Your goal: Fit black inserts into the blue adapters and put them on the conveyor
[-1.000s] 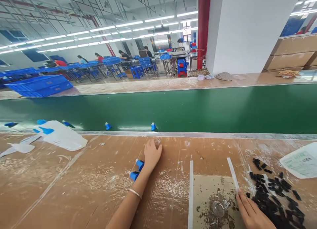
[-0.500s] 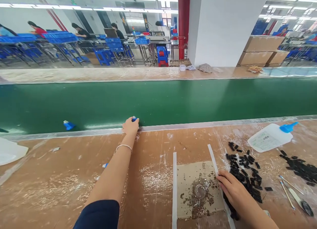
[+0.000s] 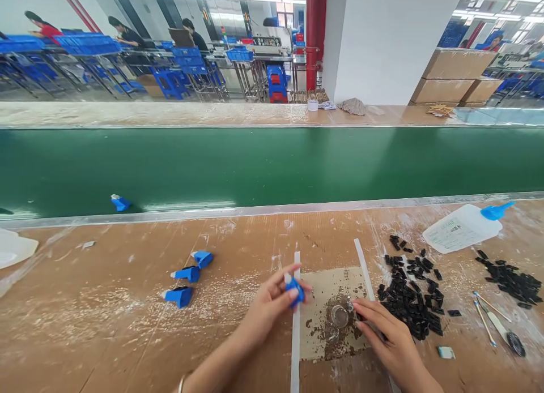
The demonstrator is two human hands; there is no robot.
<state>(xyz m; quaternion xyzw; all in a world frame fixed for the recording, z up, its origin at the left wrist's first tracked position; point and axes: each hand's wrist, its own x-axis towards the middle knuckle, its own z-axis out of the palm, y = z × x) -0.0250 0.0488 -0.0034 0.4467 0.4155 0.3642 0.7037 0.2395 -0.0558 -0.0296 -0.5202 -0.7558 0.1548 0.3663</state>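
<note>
- One blue plastic part (image 3: pixel 294 294) is pinched in your left hand (image 3: pixel 272 300), over the left edge of the stained sheet (image 3: pixel 318 288).
- Your right hand (image 3: pixel 389 332) curls (hold unclear).
- A slack pinch might drop the part.

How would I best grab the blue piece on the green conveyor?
Probably pinch the blue piece's wider blue body between finger and thumb, coming from above and the right. It seems to lie on the green conveyor with its narrow white tip pointing left, so the broader end faces right.
</note>
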